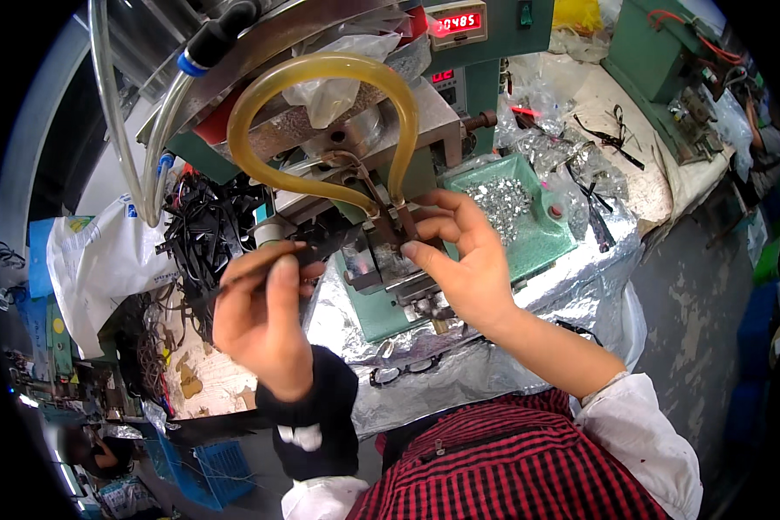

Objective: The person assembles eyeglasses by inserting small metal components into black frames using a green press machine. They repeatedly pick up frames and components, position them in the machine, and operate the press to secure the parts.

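My left hand [267, 325] is closed on a thin dark strip [260, 260], pinched between thumb and fingers left of the machine's work point. My right hand [472, 264] is at the bench machine, thumb and fingers bent together beside its brown metal jaws [399, 225]. What those fingertips grip, if anything, is too small and partly hidden. A thick yellow tube [251, 95] loops over the jaws. Below them sits a metal fixture [412, 286] on a green base [373, 316].
Right of the machine, a green tray [550, 243] holds many small shiny metal pieces [498, 204]. Black strips [208, 225] are heaped at the left by a white bag [104, 269]. Dark eyeglasses [407, 371] lie on foil [485, 377] near my body. Clear hoses [152, 173] hang at upper left.
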The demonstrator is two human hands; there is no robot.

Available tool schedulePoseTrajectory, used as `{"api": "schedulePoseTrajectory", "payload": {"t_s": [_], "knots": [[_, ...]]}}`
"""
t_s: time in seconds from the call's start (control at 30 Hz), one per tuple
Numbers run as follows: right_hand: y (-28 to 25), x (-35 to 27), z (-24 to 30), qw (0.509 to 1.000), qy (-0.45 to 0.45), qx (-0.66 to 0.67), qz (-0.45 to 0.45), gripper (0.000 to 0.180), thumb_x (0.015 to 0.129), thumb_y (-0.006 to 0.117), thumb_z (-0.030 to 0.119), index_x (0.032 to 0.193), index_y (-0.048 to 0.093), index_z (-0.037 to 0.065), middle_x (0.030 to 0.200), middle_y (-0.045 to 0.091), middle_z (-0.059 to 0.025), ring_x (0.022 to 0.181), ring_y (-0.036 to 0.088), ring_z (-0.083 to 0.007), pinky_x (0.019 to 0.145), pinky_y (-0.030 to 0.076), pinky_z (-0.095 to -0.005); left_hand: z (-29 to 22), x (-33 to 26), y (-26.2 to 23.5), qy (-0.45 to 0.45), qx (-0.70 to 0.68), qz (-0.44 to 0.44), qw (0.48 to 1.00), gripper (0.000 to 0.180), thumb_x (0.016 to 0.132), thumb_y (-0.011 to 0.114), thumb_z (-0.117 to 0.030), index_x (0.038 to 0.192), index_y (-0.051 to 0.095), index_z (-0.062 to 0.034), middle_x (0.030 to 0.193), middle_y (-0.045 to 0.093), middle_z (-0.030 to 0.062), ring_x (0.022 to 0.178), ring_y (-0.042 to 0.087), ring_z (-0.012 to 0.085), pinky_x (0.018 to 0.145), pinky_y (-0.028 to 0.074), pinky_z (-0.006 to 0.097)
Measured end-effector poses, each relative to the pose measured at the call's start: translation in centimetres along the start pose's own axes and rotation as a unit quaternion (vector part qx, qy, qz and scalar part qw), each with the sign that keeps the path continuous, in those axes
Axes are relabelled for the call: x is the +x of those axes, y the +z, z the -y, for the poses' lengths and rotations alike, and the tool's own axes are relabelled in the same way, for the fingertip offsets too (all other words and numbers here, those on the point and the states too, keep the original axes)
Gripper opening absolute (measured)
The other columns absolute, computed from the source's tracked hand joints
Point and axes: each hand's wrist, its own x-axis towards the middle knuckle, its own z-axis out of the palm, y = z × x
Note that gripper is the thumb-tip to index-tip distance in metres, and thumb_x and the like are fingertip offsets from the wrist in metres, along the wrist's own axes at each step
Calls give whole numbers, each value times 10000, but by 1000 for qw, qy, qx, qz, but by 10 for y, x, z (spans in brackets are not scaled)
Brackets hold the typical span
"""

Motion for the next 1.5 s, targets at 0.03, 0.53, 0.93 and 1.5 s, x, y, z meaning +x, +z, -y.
{"api": "schedulePoseTrajectory", "payload": {"t_s": [0.03, 0.53, 0.93, 1.5], "knots": [[3, -5, 6, 999, 24, 26, -6, 510, 867, 668, -7, 1337, 473, -37, 1050, 699, -111, 1001, 645, -151, 963, 462, -304, -3, 2, 3, 3, -93, 0, 996, 132, 896, 615, 90, 1013, 671, 70, 973, 703, 188, 729, 699, 222, 646, 544, 277], [-133, -6, -57, 913, -130, -375, -94, 224, 894, 587, 25, 1088, 700, 26, 1060, 731, -144, 981, 701, -299, 885, 530, -376, 33, -46, 43, 403, 208, 221, 863, 356, 626, 758, 50, 964, 752, -62, 1016, 753, 127, 495, 534, 149, 461, 400, 271], [-144, -26, -60, 822, -119, -553, -68, 100, 746, 744, 94, 835, 706, 69, 888, 641, -124, 917, 601, -351, 836, 481, -450, 33, -62, 44, 342, 209, 196, 895, 344, 630, 751, 46, 963, 761, -37, 1035, 758, 142, 599, 645, 186, 505, 482, 283], [-121, -13, -65, 920, -86, -366, -114, 136, 846, 733, 47, 977, 724, 10, 906, 711, -101, 777, 667, -220, 713, 524, -324, 174, 24, -17, -92, 651, 75, 749, 207, 831, 702, -236, 980, 729, -95, 948, 676, 107, 841, 713, 335, 674, 556, 434]]}}
